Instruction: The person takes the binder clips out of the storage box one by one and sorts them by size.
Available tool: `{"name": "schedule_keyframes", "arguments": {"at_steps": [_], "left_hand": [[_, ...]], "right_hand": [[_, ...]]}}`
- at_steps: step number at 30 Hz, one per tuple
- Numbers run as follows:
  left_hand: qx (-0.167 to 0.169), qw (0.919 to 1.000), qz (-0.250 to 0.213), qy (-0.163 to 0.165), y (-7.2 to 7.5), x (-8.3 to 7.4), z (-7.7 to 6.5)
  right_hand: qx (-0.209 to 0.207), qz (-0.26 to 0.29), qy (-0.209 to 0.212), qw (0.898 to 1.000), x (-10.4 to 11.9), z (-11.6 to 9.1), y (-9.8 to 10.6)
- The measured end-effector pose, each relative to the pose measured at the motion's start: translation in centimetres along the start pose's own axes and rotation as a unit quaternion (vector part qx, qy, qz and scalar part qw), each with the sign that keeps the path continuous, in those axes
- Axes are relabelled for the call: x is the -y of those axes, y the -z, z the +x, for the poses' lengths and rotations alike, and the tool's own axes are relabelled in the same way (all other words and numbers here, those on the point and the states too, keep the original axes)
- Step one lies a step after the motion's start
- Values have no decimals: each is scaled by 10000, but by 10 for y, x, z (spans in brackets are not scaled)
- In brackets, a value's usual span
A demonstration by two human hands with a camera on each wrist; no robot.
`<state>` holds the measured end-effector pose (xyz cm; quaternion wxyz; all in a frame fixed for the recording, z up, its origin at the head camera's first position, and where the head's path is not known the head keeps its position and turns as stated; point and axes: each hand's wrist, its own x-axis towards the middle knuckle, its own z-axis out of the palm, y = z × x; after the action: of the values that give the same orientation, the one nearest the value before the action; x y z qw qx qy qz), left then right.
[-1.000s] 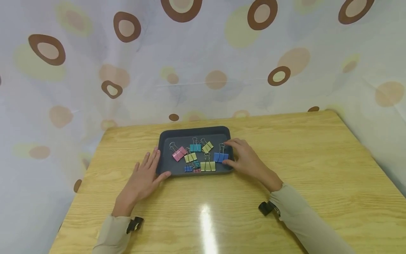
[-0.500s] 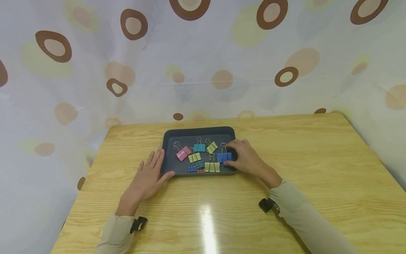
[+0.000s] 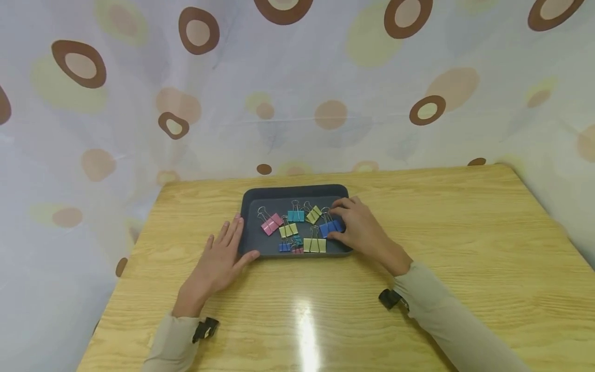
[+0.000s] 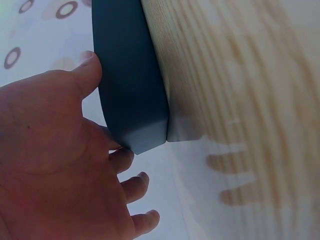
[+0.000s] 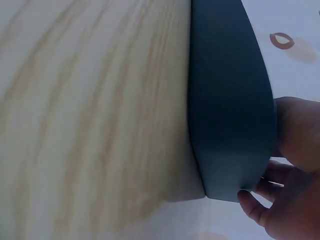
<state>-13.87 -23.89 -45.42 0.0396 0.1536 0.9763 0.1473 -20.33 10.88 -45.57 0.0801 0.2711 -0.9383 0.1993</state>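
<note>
A dark grey tray (image 3: 251, 243) holds several binder clips. At its right end my right hand (image 3: 364, 230) reaches over the rim, thumb and fingers curled about a large blue binder clip (image 3: 331, 228), which sits tilted. My left hand (image 3: 216, 263) lies along the tray's left side with fingers extended and its thumb at the front edge. Close to the blue clip are a large yellow binder clip (image 3: 314, 245) and a smaller yellow clip (image 3: 313, 214). In the right wrist view the tray wall (image 5: 230, 100) hides the clips from sight.
Other clips in the tray are a pink one (image 3: 271, 224), a teal one (image 3: 295, 215), another yellow one (image 3: 288, 230) and a small blue one (image 3: 284, 247). The wooden table (image 3: 441, 217) ends at a patterned curtain (image 3: 297, 139).
The blue binder clip has turned from level to tilted under my right hand's fingers. My left hand keeps its place against the tray. The whole head view has shifted slightly.
</note>
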Motion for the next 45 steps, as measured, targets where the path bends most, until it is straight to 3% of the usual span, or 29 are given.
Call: {"name": "schedule_keyframes", "arguments": {"at_steps": [5,17,25,35,45], "left_hand": [[-4,10000,23,-22,1,-2,2],[-3,10000,-85,18,-2,-4,-1],[-18,9999,-135,22,-8,-4,-2],[-117,9999,-83,-59,-3,-4,-1],[-145,9999,-9,-13,1,-3,-1]], "right_hand": [[450,455,-183,9978,1,3,-2],[639,837,-124,9944,1,2,0],[261,1658,-135,9857,-12,-4,2],[-204,2012,-353,9787,-20,-3,13],[-649,2554,-582,9629,-36,-5,22]]}}
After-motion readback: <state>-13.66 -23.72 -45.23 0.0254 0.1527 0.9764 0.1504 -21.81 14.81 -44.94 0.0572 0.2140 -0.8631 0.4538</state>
